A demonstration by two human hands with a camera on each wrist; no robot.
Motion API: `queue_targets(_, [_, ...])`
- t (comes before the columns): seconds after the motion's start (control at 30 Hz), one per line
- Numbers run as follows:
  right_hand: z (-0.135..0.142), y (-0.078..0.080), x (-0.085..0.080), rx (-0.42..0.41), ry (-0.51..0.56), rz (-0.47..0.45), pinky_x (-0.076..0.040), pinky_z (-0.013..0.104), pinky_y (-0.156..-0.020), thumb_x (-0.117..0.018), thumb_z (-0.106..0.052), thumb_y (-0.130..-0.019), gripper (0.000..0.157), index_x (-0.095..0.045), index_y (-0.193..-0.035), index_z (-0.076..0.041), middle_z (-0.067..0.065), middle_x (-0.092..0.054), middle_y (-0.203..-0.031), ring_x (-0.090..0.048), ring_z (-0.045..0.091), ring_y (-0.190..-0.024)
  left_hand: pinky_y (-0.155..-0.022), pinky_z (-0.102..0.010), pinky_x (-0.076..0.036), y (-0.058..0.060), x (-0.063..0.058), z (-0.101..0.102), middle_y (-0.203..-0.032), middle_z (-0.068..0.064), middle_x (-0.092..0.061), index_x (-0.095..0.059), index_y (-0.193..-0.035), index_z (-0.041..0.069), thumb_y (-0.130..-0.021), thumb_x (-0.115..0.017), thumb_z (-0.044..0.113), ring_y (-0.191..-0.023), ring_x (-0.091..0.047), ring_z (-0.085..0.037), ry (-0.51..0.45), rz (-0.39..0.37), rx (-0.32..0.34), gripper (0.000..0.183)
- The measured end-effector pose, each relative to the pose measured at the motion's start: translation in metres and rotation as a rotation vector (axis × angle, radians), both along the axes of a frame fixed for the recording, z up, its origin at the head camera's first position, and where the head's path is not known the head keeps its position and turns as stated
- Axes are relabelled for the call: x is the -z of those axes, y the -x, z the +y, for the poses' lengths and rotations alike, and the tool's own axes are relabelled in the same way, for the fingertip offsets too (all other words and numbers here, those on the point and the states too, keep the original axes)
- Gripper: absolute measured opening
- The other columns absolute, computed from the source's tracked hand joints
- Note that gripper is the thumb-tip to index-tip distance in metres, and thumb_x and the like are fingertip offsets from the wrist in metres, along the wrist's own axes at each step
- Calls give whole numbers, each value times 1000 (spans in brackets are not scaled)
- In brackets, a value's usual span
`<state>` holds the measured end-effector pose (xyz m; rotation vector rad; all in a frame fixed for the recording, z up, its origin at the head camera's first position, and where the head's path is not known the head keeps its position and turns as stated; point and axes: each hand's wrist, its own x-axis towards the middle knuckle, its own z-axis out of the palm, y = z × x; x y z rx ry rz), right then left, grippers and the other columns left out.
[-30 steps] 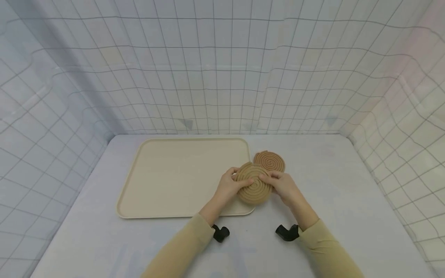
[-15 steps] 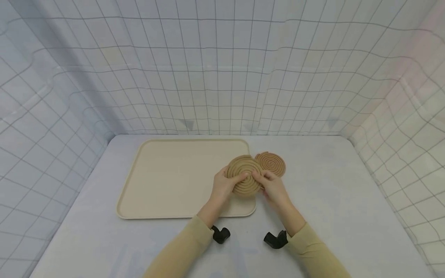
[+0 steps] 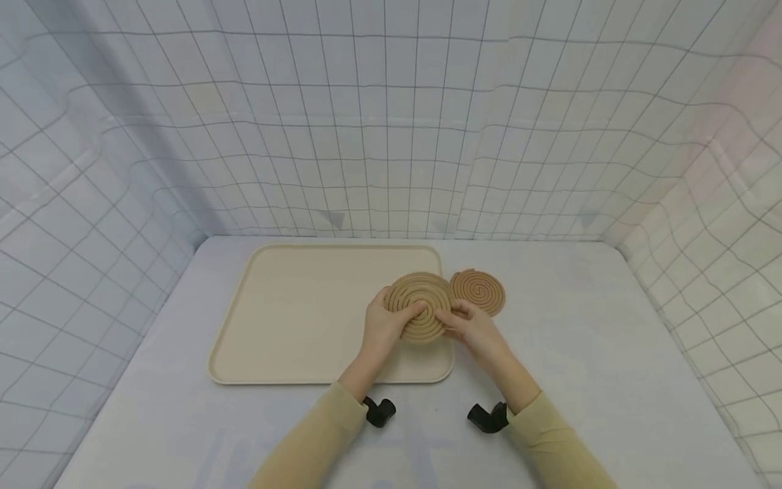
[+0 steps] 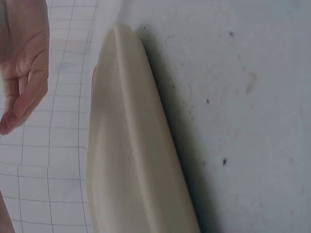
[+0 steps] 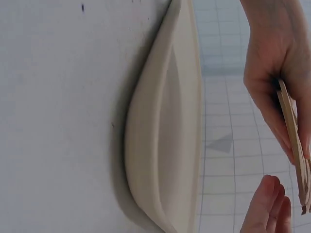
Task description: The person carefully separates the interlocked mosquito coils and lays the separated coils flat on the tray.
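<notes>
– How do your hands stand?
– Together on one thing. My left hand (image 3: 380, 327) and right hand (image 3: 479, 333) pinch the pale coil (image 3: 423, 327) from either side, thumbs on its face.
– And where is it?
– Held up above the right end of the tray (image 3: 305, 319), off its floor. Edge-on, in the right wrist view, it looks layered; I can't count the layers.
– Beyond that?
– A browner coil (image 3: 478, 291) lies on the bench (image 3: 580, 339), just past the tray's right edge, toward the bench's far edge. The tray sits nearer the bench's left edge than its right.
– Which step is this?
– I'd call it working the coil between both hands, perhaps loosening its layers.
– What does the next move call for?
– Light, even thumb pressure, I think, with both sides supported: the thin rings could snap if I twist.
</notes>
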<state>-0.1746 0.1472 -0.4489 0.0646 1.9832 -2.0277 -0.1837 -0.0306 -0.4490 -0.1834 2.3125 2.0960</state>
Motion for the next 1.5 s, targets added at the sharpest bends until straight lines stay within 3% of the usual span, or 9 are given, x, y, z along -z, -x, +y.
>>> queue_targets(0.13, [9, 8, -11, 59, -123, 116, -53, 22, -87, -68, -24, -95, 41, -58, -126, 0, 1, -65, -110, -63, 6, -96, -79, -28, -55, -1, -2, -5, -101, -6, -70, -65, -114, 9, -74, -87, 30, -87, -63, -13, 100, 16, 90, 50])
queue_targets(0.37, [13, 16, -25, 20, -314, 275, -52, 22, -79, -73, -25, -90, 34, -69, -118, -6, 4, -66, -111, -60, 10, -93, -73, -27, -52, -1, -4, -9, -92, -4, -69, -66, -109, 9, -73, -88, 29, -79, -61, -12, 194, 25, 203, 47])
queue_targets(0.57, [5, 18, -21, 77, -359, 298, -54, 25, -71, -75, -22, -89, 30, -71, -113, -5, 5, -69, -98, -60, 8, -80, -78, -29, -54, 0, -5, -15, -99, -6, -70, -64, -113, 8, -73, -88, 31, -85, -63, -14, 163, -1, 145, 51])
queue_targets(0.77, [-8, 12, -10, 142, -256, 239, -57, 24, -70, -74, -13, -89, 26, -65, -108, 2, 3, -66, -90, -61, 6, -73, -75, -25, -54, 2, -3, -22, -102, -6, -70, -64, -115, 11, -73, -88, 36, -85, -64, -13, 82, -23, 31, 54])
queue_targets(0.9, [-15, 8, -3, 158, -196, 183, -58, 25, -71, -73, -9, -88, 23, -62, -104, 3, 2, -65, -87, -62, 7, -70, -75, -24, -53, 1, -2, -25, -100, -6, -71, -65, -114, 10, -73, -87, 34, -84, -64, -12, 62, -12, -1, 52])
queue_targets(1.27, [-16, 10, -7, 106, -240, 202, -59, 35, -75, -74, -10, -87, 22, -62, -101, 2, 4, -65, -84, -63, 9, -72, -71, -23, -52, 3, -1, -31, -98, -6, -70, -65, -112, 8, -76, -87, 26, -80, -62, -8, 27, 24, 43, 46])
queue_targets(1.5, [-17, -9, -14, 144, -379, 336, -51, 17, -66, -78, -8, -83, 23, -63, -100, -2, 9, -65, -91, -59, 10, -80, -67, -25, -52, -8, -10, -37, -95, -4, -69, -65, -109, 11, -76, -86, 27, -78, -60, -11, 83, 60, 103, 43])
